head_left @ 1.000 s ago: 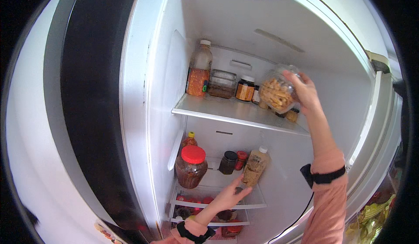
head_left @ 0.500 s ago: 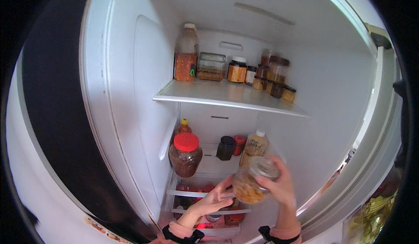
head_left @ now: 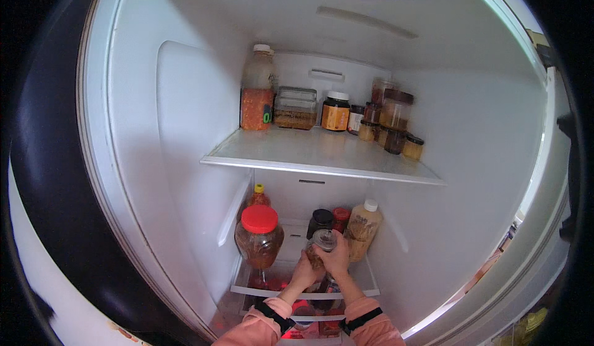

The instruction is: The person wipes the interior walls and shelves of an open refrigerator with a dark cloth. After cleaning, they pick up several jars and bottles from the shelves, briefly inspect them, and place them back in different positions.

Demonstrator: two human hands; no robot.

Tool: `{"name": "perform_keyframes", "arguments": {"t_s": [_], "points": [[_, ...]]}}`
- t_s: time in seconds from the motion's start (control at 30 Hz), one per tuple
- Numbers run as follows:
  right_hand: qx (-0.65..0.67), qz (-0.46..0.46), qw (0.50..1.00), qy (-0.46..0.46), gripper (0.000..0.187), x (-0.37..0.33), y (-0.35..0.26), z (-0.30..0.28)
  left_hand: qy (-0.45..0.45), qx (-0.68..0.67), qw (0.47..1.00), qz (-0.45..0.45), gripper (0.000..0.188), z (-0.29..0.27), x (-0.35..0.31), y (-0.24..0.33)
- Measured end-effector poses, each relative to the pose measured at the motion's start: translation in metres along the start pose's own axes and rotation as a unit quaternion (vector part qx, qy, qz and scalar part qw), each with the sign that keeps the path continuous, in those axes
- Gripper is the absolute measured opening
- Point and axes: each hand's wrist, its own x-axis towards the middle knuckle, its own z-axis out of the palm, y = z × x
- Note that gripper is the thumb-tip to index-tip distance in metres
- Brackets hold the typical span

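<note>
Grey and see-through, the lidded jar [head_left: 324, 241] is between my two hands, over the lower shelf [head_left: 370, 293] of the fridge; I can't tell whether its base touches the shelf. My right hand [head_left: 335, 257] grips it near the lid, and my left hand [head_left: 304, 275] clasps its lower side. Just behind it stands a black-lidded jar [head_left: 320, 218], beside a small red jar [head_left: 341, 217]; right of those, a beige bottle [head_left: 364, 227] with a white cap leans slightly. Over to the left sits a big red-topped jar [head_left: 260, 239]. Above, the upper shelf [head_left: 315, 151] carries an orange-filled bottle [head_left: 257, 101], a rectangular container [head_left: 296, 109] and several small jars.
</note>
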Motion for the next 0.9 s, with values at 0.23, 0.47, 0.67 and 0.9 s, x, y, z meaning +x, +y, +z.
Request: {"name": "perform_keyframes", "arguments": {"t_s": [0.23,0.47,0.67,0.9], "points": [[0.009,0.003,1.000,0.008,0.079,0.011,0.014,0.009,-0.031,0.066,0.996,-0.061,0.087,0.001,0.024,-0.001],[-0.074,-0.001,0.997,-0.035,0.084,0.012,0.000,-0.007,-0.082,-0.011,0.996,-0.045,0.050,-0.007,0.016,0.028],[-0.076,-0.149,0.969,-0.185,0.060,0.018,-0.136,-0.105,-0.124,0.006,0.992,-0.020,0.076,0.006,0.032,-0.014],[-0.051,-0.256,0.955,-0.139,0.036,0.094,-0.301,-0.212,0.040,0.145,0.987,0.062,0.097,0.010,0.014,0.025]]}}
